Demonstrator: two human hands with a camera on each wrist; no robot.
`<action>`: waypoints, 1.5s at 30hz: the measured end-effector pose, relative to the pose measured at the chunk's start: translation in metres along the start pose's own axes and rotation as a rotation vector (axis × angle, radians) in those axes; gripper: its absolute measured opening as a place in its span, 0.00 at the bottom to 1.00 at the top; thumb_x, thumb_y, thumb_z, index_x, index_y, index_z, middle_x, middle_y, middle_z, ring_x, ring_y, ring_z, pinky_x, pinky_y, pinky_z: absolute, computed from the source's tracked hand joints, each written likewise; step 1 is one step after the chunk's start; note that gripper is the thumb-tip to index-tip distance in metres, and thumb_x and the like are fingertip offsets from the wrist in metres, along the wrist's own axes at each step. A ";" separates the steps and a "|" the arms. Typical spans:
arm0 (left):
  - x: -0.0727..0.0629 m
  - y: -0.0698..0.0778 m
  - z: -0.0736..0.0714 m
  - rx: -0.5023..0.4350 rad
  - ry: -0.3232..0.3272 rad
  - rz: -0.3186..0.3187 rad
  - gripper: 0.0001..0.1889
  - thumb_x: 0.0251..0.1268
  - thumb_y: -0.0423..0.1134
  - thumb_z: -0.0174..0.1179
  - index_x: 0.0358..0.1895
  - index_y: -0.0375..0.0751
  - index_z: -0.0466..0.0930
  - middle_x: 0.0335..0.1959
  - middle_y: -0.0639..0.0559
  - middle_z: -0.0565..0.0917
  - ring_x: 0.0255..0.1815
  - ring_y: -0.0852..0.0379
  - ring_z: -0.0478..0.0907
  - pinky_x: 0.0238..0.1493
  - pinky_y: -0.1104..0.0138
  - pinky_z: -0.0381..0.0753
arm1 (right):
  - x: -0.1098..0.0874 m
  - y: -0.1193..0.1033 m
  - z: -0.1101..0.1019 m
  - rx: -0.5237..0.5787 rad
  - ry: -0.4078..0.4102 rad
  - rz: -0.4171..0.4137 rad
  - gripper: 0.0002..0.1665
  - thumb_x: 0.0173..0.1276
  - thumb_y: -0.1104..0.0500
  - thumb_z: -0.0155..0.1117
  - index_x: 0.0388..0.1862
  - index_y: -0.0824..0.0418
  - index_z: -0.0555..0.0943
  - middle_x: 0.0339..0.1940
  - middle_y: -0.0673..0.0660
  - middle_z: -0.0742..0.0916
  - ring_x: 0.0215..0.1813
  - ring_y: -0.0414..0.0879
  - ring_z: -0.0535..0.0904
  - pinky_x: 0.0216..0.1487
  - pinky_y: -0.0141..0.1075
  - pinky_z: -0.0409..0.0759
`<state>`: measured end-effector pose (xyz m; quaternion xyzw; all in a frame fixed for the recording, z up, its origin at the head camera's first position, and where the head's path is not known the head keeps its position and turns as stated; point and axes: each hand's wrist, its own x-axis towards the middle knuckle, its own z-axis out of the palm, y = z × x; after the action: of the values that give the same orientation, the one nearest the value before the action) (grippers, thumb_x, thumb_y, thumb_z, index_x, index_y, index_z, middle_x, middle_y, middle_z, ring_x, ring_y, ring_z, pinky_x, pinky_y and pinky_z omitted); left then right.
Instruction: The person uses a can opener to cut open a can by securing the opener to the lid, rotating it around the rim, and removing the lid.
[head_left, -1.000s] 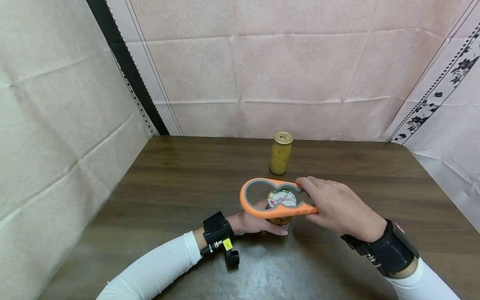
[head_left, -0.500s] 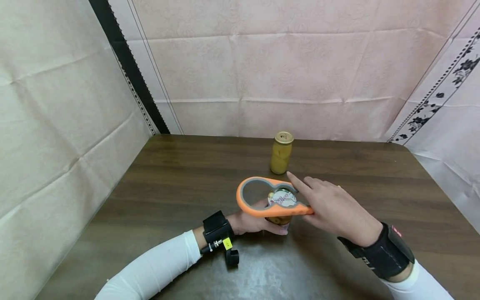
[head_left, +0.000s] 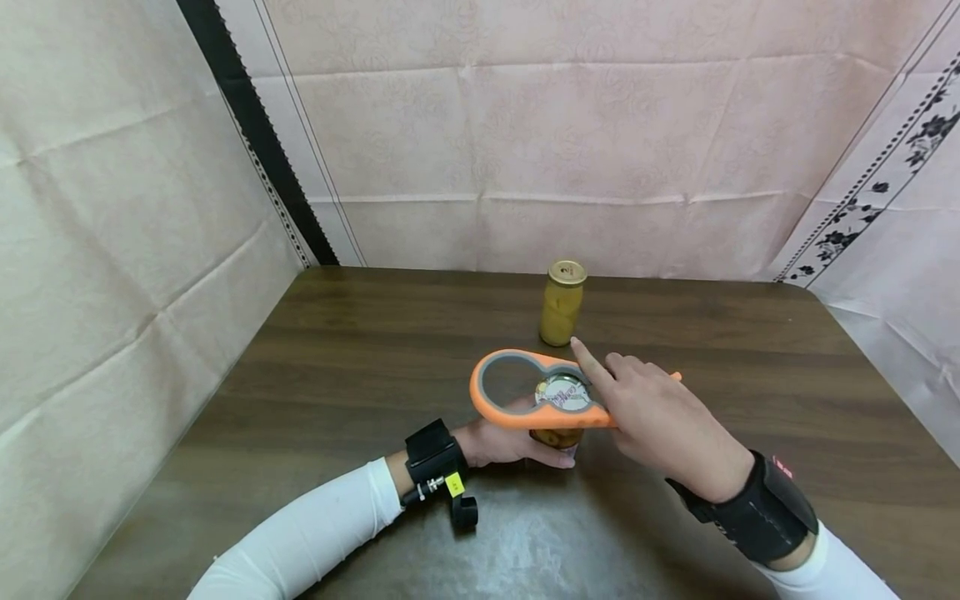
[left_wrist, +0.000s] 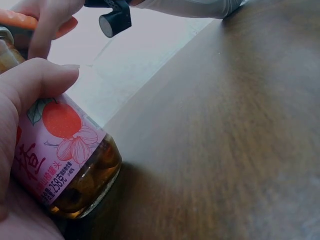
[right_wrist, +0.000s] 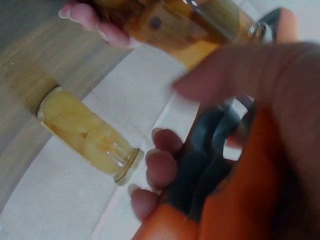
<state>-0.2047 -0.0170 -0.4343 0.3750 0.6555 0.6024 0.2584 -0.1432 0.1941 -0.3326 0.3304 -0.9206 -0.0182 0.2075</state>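
My left hand (head_left: 501, 443) grips a glass jar (left_wrist: 75, 137) with a pink fruit label, standing on the table. Dark amber fruit shows through its base. Around the jar's lid (head_left: 564, 392) sits an orange and grey jar opener (head_left: 558, 417), its rounded end to the left. My right hand (head_left: 667, 421) holds the opener's two handles, the index finger stretched out along the far side. In the right wrist view several fingertips (right_wrist: 162, 167) curl round the opener (right_wrist: 245, 190), and the thumb is blurred. The palm hides part of the handles.
A second jar (head_left: 561, 312), with a gold lid and yellow fruit pieces, stands upright just behind the opener. The brown wooden table (head_left: 375, 367) ends at a pale cloth backdrop (head_left: 585, 150), with another cloth (head_left: 135, 250) along the left.
My right hand has shifted left and further along the opener's handles, and its index finger has straightened. The opener has slid slightly left around the lid. The left hand stays put on the jar.
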 end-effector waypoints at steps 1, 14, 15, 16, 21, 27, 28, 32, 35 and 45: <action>0.000 0.000 0.000 0.016 -0.003 0.003 0.44 0.58 0.29 0.72 0.75 0.60 0.61 0.73 0.60 0.70 0.69 0.63 0.69 0.73 0.66 0.67 | 0.000 -0.001 0.001 -0.018 0.012 -0.004 0.54 0.45 0.71 0.74 0.75 0.66 0.66 0.31 0.54 0.77 0.33 0.48 0.75 0.33 0.38 0.74; -0.003 -0.003 0.001 0.034 0.001 0.008 0.44 0.58 0.31 0.73 0.75 0.63 0.62 0.73 0.63 0.69 0.71 0.65 0.68 0.74 0.66 0.67 | -0.001 -0.013 0.008 -0.136 0.126 0.007 0.53 0.43 0.74 0.77 0.73 0.65 0.71 0.33 0.57 0.81 0.35 0.50 0.79 0.33 0.38 0.76; -0.003 -0.003 0.001 0.029 -0.001 0.007 0.44 0.58 0.32 0.73 0.75 0.63 0.62 0.73 0.64 0.69 0.71 0.65 0.68 0.74 0.66 0.67 | -0.002 -0.013 0.008 -0.136 0.123 0.012 0.53 0.43 0.74 0.77 0.73 0.65 0.71 0.35 0.58 0.82 0.36 0.51 0.81 0.34 0.39 0.78; -0.003 -0.003 0.001 0.024 -0.002 0.008 0.44 0.58 0.31 0.73 0.75 0.63 0.62 0.74 0.64 0.69 0.72 0.64 0.67 0.74 0.66 0.66 | -0.002 -0.013 0.008 -0.135 0.117 0.017 0.53 0.44 0.74 0.78 0.73 0.65 0.71 0.39 0.60 0.84 0.39 0.52 0.82 0.36 0.40 0.80; -0.002 -0.001 0.000 0.021 -0.008 -0.004 0.45 0.59 0.32 0.73 0.76 0.65 0.61 0.75 0.64 0.67 0.74 0.64 0.66 0.74 0.66 0.66 | -0.003 -0.013 0.007 -0.124 0.097 0.035 0.54 0.45 0.73 0.80 0.75 0.64 0.69 0.61 0.68 0.84 0.50 0.57 0.85 0.48 0.46 0.85; 0.000 0.002 0.000 0.024 -0.038 -0.014 0.44 0.61 0.31 0.71 0.77 0.62 0.59 0.76 0.62 0.67 0.70 0.66 0.68 0.71 0.69 0.69 | -0.002 -0.014 0.007 -0.142 0.121 0.007 0.49 0.47 0.73 0.79 0.71 0.68 0.71 0.65 0.72 0.80 0.56 0.59 0.84 0.54 0.47 0.85; 0.000 0.003 0.000 0.021 -0.043 -0.016 0.44 0.62 0.31 0.70 0.77 0.61 0.59 0.75 0.61 0.68 0.67 0.66 0.70 0.68 0.70 0.70 | -0.002 -0.014 0.008 -0.151 0.119 0.002 0.49 0.48 0.72 0.79 0.71 0.69 0.71 0.66 0.72 0.80 0.57 0.60 0.84 0.56 0.47 0.84; 0.000 0.003 0.000 0.003 -0.043 -0.024 0.43 0.61 0.28 0.69 0.77 0.58 0.60 0.73 0.59 0.70 0.61 0.66 0.72 0.65 0.71 0.72 | -0.001 -0.015 0.007 -0.175 0.106 -0.008 0.50 0.49 0.70 0.80 0.73 0.69 0.69 0.67 0.73 0.79 0.59 0.61 0.83 0.59 0.48 0.83; 0.000 0.004 -0.001 0.007 -0.031 -0.035 0.43 0.60 0.28 0.70 0.77 0.57 0.62 0.73 0.61 0.71 0.62 0.68 0.71 0.67 0.71 0.70 | -0.001 -0.014 0.007 -0.161 0.111 -0.013 0.51 0.49 0.70 0.79 0.74 0.69 0.68 0.67 0.73 0.79 0.60 0.61 0.83 0.58 0.49 0.83; -0.001 0.004 -0.002 0.032 -0.022 -0.029 0.43 0.61 0.31 0.71 0.77 0.62 0.61 0.75 0.65 0.69 0.71 0.68 0.67 0.73 0.69 0.66 | 0.000 -0.013 0.007 -0.124 0.089 -0.001 0.52 0.50 0.71 0.77 0.75 0.68 0.67 0.68 0.72 0.78 0.61 0.61 0.82 0.56 0.49 0.84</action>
<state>-0.2049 -0.0189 -0.4298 0.3762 0.6677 0.5838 0.2681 -0.1385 0.1833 -0.3415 0.3178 -0.9074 -0.0605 0.2682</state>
